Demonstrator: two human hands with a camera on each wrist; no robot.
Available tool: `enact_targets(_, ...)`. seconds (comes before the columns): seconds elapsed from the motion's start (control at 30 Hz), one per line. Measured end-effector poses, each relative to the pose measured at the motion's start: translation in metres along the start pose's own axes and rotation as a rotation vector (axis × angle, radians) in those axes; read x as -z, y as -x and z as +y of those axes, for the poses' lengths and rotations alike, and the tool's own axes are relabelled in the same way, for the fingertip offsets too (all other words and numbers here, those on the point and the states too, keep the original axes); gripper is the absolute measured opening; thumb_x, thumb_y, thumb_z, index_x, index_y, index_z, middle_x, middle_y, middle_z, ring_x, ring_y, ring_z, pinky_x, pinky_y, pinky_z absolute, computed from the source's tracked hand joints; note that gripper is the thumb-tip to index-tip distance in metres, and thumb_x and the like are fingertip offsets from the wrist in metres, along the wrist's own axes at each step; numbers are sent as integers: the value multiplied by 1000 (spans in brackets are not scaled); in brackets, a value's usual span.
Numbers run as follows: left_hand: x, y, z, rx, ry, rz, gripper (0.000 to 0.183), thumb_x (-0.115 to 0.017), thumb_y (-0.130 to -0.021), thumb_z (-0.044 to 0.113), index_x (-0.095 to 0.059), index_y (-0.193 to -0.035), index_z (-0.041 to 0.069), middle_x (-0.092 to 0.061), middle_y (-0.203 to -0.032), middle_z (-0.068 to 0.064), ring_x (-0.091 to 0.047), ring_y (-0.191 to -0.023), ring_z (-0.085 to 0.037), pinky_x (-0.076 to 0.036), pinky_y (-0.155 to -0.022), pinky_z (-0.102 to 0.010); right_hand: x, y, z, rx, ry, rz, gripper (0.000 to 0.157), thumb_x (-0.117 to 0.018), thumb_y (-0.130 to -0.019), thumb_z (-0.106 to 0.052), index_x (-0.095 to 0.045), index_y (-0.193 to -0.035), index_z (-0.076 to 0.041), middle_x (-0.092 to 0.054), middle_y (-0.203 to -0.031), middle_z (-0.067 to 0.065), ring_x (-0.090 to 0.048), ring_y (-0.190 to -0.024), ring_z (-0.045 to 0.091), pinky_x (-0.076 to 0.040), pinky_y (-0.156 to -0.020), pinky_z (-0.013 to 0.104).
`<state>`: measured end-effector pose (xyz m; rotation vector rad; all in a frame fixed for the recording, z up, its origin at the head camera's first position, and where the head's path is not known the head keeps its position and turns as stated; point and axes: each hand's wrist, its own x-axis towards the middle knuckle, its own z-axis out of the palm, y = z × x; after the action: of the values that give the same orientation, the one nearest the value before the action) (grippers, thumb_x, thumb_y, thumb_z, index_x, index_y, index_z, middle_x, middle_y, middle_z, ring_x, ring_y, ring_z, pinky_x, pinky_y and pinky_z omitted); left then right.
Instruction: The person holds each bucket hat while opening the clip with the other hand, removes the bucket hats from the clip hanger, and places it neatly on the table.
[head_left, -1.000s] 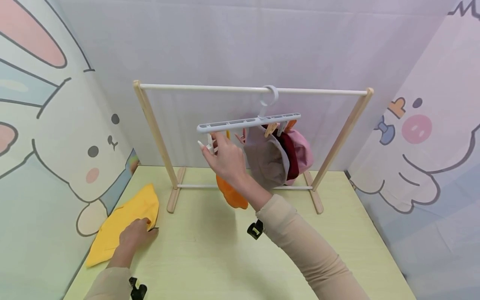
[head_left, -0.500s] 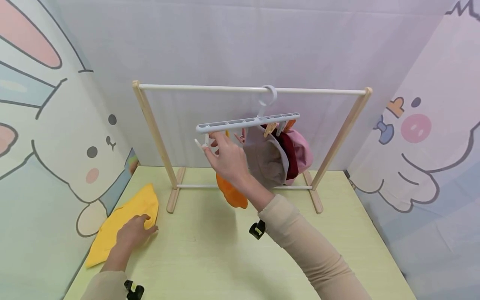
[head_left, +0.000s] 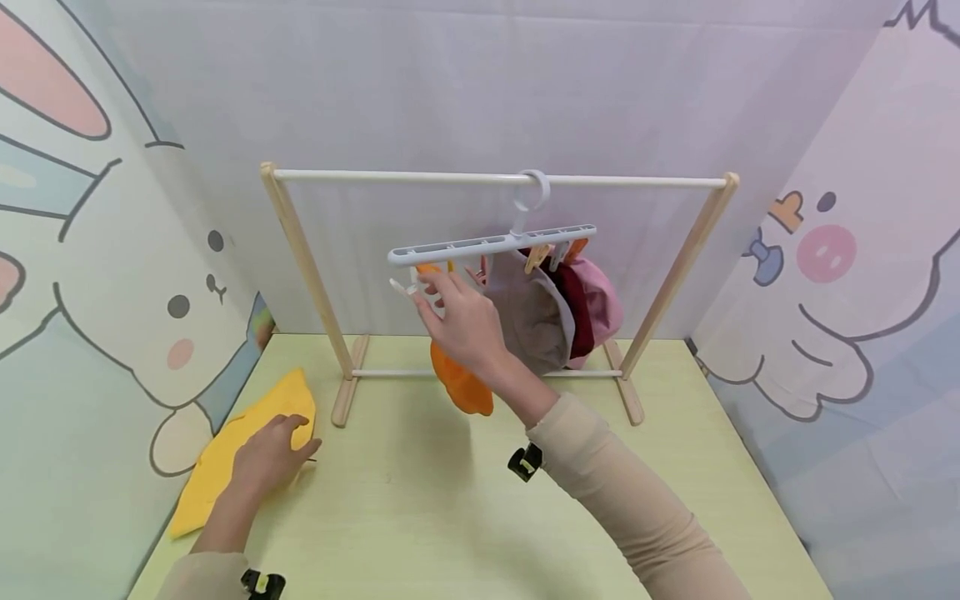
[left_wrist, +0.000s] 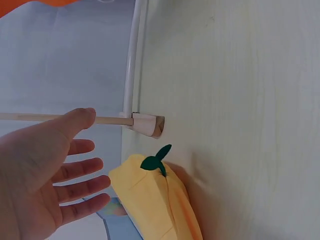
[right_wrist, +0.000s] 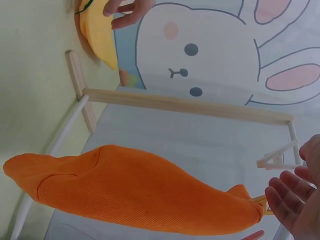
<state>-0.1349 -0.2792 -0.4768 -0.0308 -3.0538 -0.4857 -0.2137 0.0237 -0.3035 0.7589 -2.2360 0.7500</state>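
My left hand [head_left: 262, 454] hovers over a folded yellow hat [head_left: 213, 475] on the table, fingers and thumb spread. The left wrist view shows that palm holding nothing, and a green leaf [left_wrist: 156, 161] on the hat. At the hanger's left end my right hand [head_left: 467, 327] is beside a white clothespin [right_wrist: 274, 161], its fingers apart with the thumb near the pin's end; whether they touch is unclear. The light grey clip hanger [head_left: 487, 245] hangs tilted from the rack. Below it dangles an orange hat [right_wrist: 135, 192], held by a yellow clothespin [right_wrist: 261, 201].
Grey [head_left: 525, 312], maroon [head_left: 576, 312] and pink [head_left: 602, 300] hats hang clipped on the hanger's right half. The rack has a white top rail [head_left: 390, 176] and wooden legs [head_left: 303, 258]. Cartoon-printed cloth walls surround the pale green table [head_left: 390, 517].
My left hand has come off the yellow hat's edge and opened. The right hand's fingers have loosened and drawn slightly right from the white clothespin.
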Motion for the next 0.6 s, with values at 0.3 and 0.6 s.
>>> enact_targets(0.3,13,-4,27,-88,6,107,45,-69,-79,32,-61,-112,4,-59,-108,-20,-60,-81,-33,-46,-52,-39,6,6,5,48,20,23,25,-61,-87,-21,-63,-109,-12,-65,-95,1,-56,-70,12,-48,-75,24)
enact_targets(0.6,23,-6,58,-179,10,242,42,-71,-76,32,-64,-109,7,-61,-105,-13,-61,-87,-32,-48,-55,-41,14,12,20,120,-5,36,25,-64,-84,-18,-64,-107,-9,-61,-97,6,-57,-104,23,-44,-93,30)
